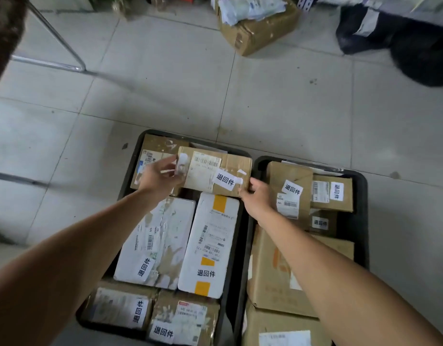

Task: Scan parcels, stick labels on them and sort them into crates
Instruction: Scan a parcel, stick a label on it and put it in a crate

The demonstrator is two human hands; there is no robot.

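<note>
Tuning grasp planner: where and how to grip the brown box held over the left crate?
Grip the brown box by its two short ends, coming from above, as the left hand and right hand do. It lies flat and long; its top carries labels, and parcels crowd below it.

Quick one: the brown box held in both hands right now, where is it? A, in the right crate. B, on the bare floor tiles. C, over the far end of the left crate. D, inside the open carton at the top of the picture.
C: the left hand and right hand hold the brown box by its ends above the far end of the left crate, over other parcels.
</note>
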